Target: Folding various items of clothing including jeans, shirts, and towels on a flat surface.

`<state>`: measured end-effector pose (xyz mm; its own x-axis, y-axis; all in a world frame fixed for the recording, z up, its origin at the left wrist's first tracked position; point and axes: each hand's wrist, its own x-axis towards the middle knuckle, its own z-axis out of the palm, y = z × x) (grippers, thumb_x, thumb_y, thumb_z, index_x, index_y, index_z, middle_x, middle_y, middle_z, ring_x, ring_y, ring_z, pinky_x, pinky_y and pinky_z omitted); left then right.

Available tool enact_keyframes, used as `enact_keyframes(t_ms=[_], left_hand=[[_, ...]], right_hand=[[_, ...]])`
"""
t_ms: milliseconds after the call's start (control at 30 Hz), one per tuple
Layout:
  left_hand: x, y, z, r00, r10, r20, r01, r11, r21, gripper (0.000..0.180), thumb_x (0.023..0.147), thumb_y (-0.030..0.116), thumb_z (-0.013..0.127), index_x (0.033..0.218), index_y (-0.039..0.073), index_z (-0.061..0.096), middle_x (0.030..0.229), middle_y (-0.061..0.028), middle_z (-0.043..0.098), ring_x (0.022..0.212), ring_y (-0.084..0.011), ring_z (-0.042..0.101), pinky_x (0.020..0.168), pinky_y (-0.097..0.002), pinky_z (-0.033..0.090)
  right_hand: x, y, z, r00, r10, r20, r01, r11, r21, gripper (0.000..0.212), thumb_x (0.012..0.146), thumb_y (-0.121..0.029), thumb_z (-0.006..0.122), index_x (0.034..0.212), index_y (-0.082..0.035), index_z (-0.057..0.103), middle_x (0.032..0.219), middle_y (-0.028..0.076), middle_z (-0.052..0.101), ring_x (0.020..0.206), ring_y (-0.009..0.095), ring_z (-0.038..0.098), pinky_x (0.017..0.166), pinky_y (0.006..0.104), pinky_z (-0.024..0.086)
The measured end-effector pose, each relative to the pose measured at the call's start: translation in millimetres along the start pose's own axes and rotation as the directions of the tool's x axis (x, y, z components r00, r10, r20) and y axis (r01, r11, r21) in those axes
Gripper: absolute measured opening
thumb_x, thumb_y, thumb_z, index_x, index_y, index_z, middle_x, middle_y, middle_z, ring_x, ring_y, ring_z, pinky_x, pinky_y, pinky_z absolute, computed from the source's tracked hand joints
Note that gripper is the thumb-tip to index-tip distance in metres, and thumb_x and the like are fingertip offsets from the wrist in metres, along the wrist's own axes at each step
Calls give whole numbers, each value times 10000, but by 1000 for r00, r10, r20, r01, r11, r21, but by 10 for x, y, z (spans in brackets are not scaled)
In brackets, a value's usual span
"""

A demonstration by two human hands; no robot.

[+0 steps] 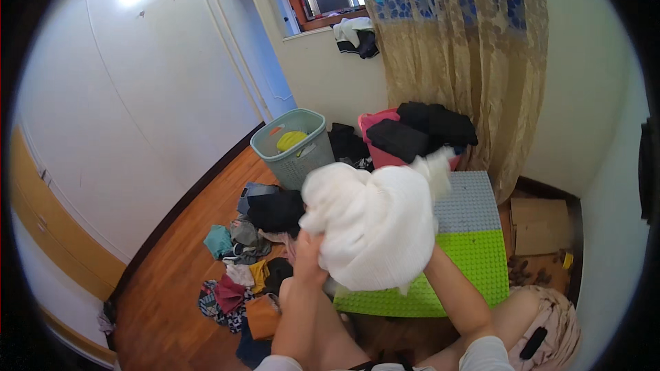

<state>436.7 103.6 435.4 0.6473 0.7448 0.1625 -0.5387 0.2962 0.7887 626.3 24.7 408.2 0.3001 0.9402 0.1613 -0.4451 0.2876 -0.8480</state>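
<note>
A bunched white ribbed garment (375,227) is held up in front of me, above the studded green and grey board (474,251). My left hand (311,257) grips its lower left edge, with the fingertips partly lost in the cloth. On the other side, my right hand is covered by the garment; only the wrist and forearm (454,292) show. A loose end of the cloth at the upper right is smeared by motion. What kind of garment it is, I cannot tell.
Left of the board, a pile of mixed clothes (251,247) lies on the wooden floor. Beyond stand a grey-green laundry basket (295,154) with something yellow inside and a pink basket (375,154) heaped with dark clothes. A cardboard piece (540,227) lies at right, near pinkish fabric (557,323).
</note>
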Motion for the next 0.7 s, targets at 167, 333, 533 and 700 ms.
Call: enact_keyframes(t_ms=[167, 333, 533, 700], left_hand=[[-497, -1203, -449, 870, -489, 63, 489, 839, -239, 591, 853, 307, 580, 1339, 91, 322, 1304, -65, 440, 1166, -224, 458, 993, -418, 366], [-679, -1008, -402, 828, -482, 287, 555, 630, -543, 563, 865, 303, 555, 1326, 71, 332, 1304, -97, 438, 1169, -241, 461, 987, -435, 381], [-545, -894, -575, 845, -529, -74, 427, 752, -502, 408, 904, 179, 450, 1284, 47, 381, 1240, -127, 491, 1102, -256, 521, 948, -436, 426], [517, -261, -531, 895, -329, -301, 218, 912, -348, 390, 895, 196, 459, 1252, 42, 435, 1213, -140, 517, 1101, -278, 517, 957, -441, 414]], right_hand=[[-485, 413, -461, 999, -10, -48, -3, 965, -262, 533, 790, -210, 624, 1251, -23, 434, 1245, 134, 483, 1150, 217, 460, 977, 360, 352], [-524, 615, -678, 995, -14, -100, -35, 878, -477, 504, 797, -222, 618, 1229, -17, 459, 1217, 134, 504, 1128, 216, 476, 952, 360, 372], [-251, 818, -842, 988, -99, -122, -19, 696, -718, 552, 790, -327, 615, 1212, -3, 470, 1197, 160, 515, 1129, 269, 463, 963, 370, 351], [-530, 1404, -999, 898, -258, -357, -329, 147, -933, 584, 788, -363, 582, 1208, 24, 460, 1272, 231, 416, 1212, 353, 341, 1032, 447, 225]])
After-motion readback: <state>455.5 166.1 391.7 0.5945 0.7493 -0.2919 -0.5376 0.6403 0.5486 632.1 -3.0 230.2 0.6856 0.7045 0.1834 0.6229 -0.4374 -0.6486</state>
